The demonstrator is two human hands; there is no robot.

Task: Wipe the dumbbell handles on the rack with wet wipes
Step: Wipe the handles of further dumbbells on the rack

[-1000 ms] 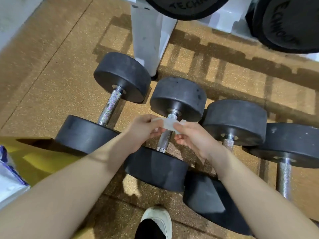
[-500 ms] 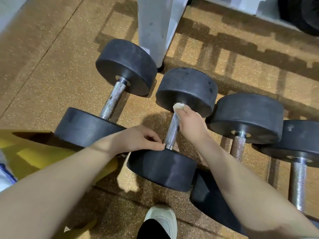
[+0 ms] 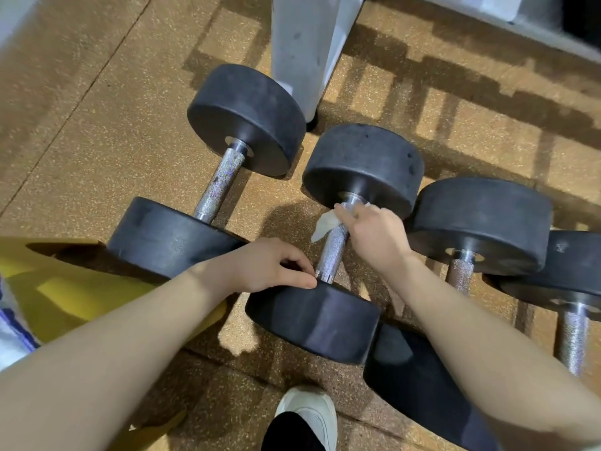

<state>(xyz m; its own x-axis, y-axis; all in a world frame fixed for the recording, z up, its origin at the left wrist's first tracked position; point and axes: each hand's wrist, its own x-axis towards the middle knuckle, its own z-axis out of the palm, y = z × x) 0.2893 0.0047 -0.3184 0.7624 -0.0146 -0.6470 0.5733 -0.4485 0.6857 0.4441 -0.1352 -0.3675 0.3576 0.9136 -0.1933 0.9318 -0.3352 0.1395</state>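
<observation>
My R hand (image 3: 374, 237) clasps wet wipe (image 3: 325, 224) round 2nd dumbbell's handle (image 3: 333, 249) at far end, L hand (image 3: 270, 266) curled, fingertips at near end, steadying; 3 other handles w/o wipe, prob. still to do.

No readable text, brand, number or sign appears anywhere. The black dumbbell weights (image 3: 364, 164) show plain rubber faces, and the white rack post (image 3: 302, 43) is unmarked. A blue-and-white packet (image 3: 13, 323) at the left edge may carry print, but too little shows.
</observation>
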